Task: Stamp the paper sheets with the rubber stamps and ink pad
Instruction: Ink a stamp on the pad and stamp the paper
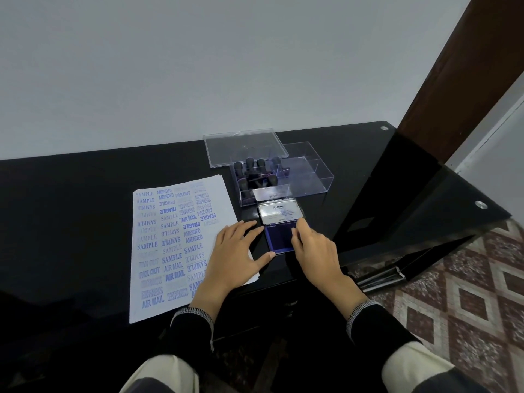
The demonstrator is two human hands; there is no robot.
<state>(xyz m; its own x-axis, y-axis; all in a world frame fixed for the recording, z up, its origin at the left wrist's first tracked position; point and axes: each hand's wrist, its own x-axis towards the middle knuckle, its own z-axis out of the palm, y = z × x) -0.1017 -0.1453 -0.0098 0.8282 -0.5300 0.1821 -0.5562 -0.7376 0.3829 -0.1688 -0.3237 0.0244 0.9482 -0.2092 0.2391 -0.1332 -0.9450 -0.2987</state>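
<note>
Paper sheets (170, 251) lying on the black table (71, 208) at left, top sheet covered in blue stamped words. Left hand (236, 258) resting flat over the sheets' right edge, fingers spread and straight, thumb touching the ink pad (279, 239). Ink pad sitting open, lid (280, 212) tilting up. Right hand (314, 251) pinching the pad's right edge. Rubber stamps (255, 173) standing in the clear box (306, 177) behind, its cover (243, 146) leaning on it.

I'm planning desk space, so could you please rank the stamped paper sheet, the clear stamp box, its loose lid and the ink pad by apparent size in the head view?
1. Stamped paper sheet
2. Clear stamp box
3. Loose lid, close to the box and farther away, so unsure
4. Ink pad
</note>
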